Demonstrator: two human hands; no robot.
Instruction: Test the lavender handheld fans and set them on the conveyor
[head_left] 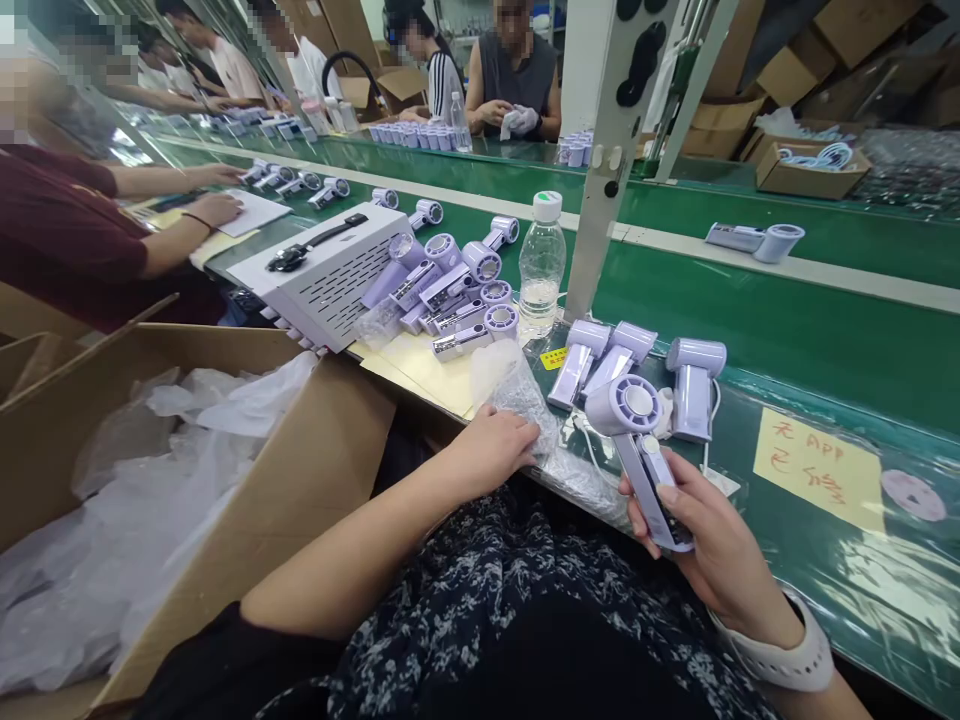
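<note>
My right hand (701, 520) is closed around the handle of a lavender handheld fan (637, 405), thumb on its front, round head tilted up and left. Several more lavender fans, among them one fan (694, 385) with a white cable beside it, lie just beyond. My left hand (499, 450) rests at the bench edge on a clear bubble-wrap bag (517, 390), its fingers loosely bent and seeming to grip nothing. Past that bag, a heap of lavender fans (457, 285) lies on yellow paper (420, 375).
A clear bottle (541, 265) stands near a metal post (600, 170). At left are a white vented box (322, 270) and a carton (330, 450) of plastic bags. A handwritten yellow note (817, 465) lies right. Fans sit along the green conveyor (847, 320); several people work nearby.
</note>
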